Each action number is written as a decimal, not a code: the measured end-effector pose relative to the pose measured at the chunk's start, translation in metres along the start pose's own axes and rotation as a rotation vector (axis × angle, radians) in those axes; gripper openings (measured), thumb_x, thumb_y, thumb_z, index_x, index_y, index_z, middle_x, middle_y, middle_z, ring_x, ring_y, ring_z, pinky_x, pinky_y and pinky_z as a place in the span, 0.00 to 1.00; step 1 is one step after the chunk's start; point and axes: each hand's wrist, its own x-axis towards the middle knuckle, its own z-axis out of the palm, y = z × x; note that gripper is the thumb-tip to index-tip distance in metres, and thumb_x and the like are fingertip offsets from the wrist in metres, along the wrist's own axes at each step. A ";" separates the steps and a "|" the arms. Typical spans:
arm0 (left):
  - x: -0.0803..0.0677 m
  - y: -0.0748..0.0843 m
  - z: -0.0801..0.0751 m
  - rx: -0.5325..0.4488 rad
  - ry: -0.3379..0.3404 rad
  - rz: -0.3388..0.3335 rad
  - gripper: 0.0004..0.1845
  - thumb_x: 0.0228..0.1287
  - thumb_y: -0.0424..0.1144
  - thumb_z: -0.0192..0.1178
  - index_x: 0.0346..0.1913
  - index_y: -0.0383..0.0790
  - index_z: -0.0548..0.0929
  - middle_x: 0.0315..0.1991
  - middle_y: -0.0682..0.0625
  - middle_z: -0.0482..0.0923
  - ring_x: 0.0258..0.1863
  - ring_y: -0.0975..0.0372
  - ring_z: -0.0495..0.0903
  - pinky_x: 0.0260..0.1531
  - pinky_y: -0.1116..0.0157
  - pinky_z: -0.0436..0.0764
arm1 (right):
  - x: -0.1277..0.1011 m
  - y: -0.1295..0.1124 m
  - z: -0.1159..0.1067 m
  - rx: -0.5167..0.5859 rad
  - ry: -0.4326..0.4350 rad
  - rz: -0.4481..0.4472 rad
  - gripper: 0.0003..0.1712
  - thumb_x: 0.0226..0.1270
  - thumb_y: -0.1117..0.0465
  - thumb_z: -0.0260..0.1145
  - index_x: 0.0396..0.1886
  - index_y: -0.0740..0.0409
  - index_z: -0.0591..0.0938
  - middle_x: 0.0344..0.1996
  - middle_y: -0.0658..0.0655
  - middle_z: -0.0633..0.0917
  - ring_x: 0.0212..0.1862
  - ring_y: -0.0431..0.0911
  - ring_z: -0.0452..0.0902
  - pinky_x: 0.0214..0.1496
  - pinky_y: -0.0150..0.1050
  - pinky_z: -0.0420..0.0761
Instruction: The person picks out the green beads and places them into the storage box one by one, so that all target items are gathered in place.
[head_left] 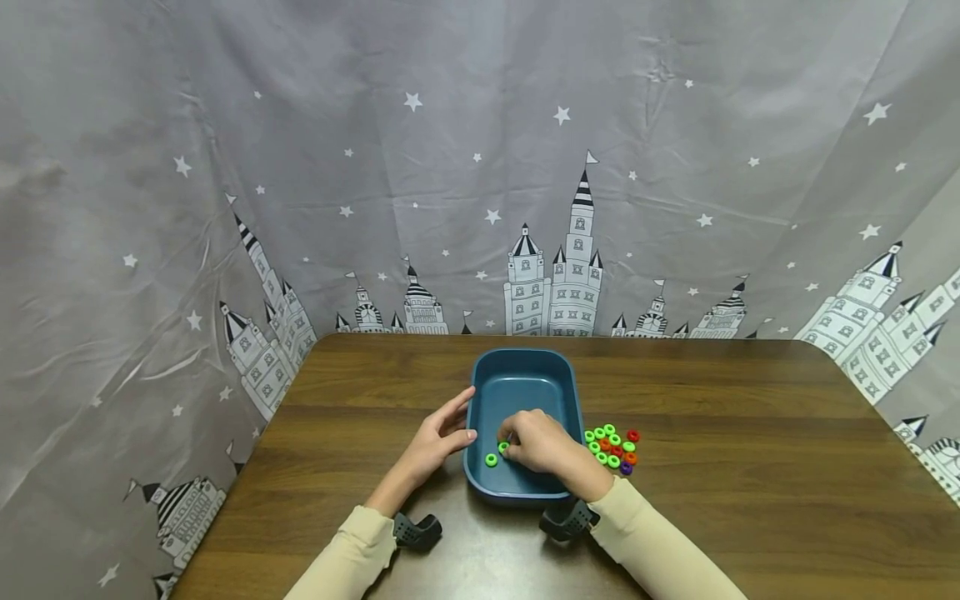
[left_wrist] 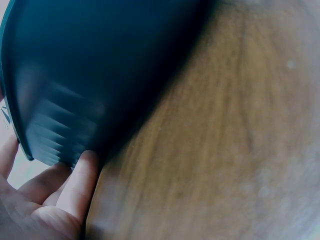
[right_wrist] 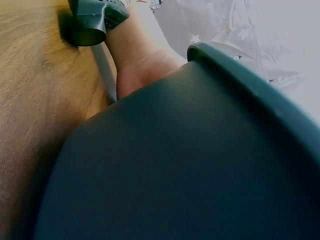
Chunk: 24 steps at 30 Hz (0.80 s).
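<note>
A blue rectangular tray [head_left: 525, 379] stands on the table, long side away from me. My left hand [head_left: 431, 446] is at its left side, fingers fairly straight, with fingertips against the outer wall in the left wrist view. My right hand [head_left: 543, 442] reaches over the right rim into the tray, fingers bent down, pinching a small green ring [head_left: 503, 448] close over the tray floor. Another green ring [head_left: 491, 460] lies just left of it on the tray floor. In the right wrist view, the tray's wall [right_wrist: 165, 165] hides the right fingers.
Right of the tray lies a loose group of small rings: several green rings [head_left: 609, 430], red rings [head_left: 633, 436], orange rings [head_left: 631, 458] and a purple ring [head_left: 626, 468]. The wooden table [head_left: 750, 450] ends at a grey curtain [head_left: 465, 183] printed with castles.
</note>
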 end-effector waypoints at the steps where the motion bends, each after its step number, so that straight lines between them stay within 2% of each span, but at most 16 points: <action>1: 0.000 0.000 0.000 0.000 0.001 -0.001 0.39 0.71 0.32 0.58 0.81 0.39 0.55 0.77 0.27 0.57 0.73 0.35 0.66 0.60 0.60 0.83 | 0.000 0.000 0.000 -0.001 -0.004 -0.001 0.05 0.58 0.66 0.75 0.36 0.60 0.90 0.25 0.51 0.86 0.29 0.40 0.78 0.33 0.39 0.79; 9: 0.000 -0.001 -0.001 0.008 -0.003 0.003 0.39 0.71 0.32 0.58 0.81 0.39 0.55 0.77 0.27 0.58 0.72 0.34 0.67 0.60 0.59 0.83 | 0.000 0.000 0.000 0.018 -0.021 -0.003 0.08 0.59 0.67 0.75 0.39 0.62 0.90 0.25 0.51 0.85 0.29 0.40 0.75 0.33 0.37 0.77; 18: 0.000 -0.001 -0.001 0.000 -0.009 0.010 0.39 0.71 0.32 0.58 0.81 0.38 0.54 0.77 0.26 0.57 0.72 0.33 0.66 0.59 0.61 0.83 | 0.000 0.000 0.000 0.034 -0.025 -0.047 0.09 0.58 0.71 0.72 0.40 0.63 0.90 0.32 0.56 0.90 0.32 0.40 0.80 0.35 0.37 0.80; 24: 0.000 -0.001 -0.001 0.001 -0.009 0.005 0.39 0.71 0.33 0.58 0.81 0.39 0.54 0.77 0.27 0.57 0.72 0.34 0.66 0.59 0.60 0.83 | -0.002 -0.001 -0.002 0.034 -0.045 -0.094 0.12 0.57 0.72 0.70 0.41 0.64 0.89 0.30 0.56 0.89 0.30 0.38 0.74 0.33 0.33 0.76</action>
